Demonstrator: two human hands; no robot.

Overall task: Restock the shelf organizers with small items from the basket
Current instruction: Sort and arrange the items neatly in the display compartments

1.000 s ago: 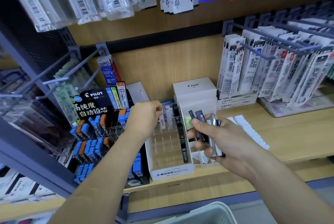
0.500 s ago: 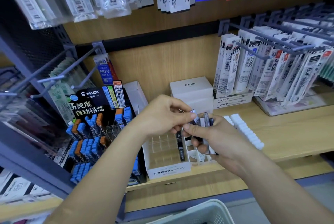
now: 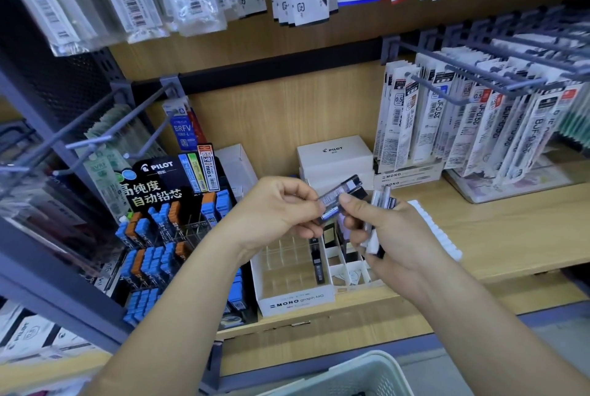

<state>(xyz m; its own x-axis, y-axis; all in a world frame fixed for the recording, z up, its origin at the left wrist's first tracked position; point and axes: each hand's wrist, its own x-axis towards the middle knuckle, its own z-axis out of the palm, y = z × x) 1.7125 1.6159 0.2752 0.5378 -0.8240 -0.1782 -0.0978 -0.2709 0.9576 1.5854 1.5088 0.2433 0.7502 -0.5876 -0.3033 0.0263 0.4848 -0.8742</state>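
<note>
Two hands, the left hand (image 3: pixel 281 213) and right hand (image 3: pixel 392 236), share one lead case (image 3: pixel 341 196). One white organizer (image 3: pixel 297 301) holds one loose case (image 3: pixel 317 263). One black display stand (image 3: pixel 156 178). One basket (image 3: pixel 351 376), bottom of frame.

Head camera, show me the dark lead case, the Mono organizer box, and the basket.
dark lead case (image 3: pixel 346 190), head view, on its upper free half.
Mono organizer box (image 3: pixel 297 301), head view, on its printed front wall.
basket (image 3: pixel 357 371), head view, on its white near wall.

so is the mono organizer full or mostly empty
Mostly empty: the mono organizer shows bare clear compartments, with dark lead cases only along its right side.
</note>
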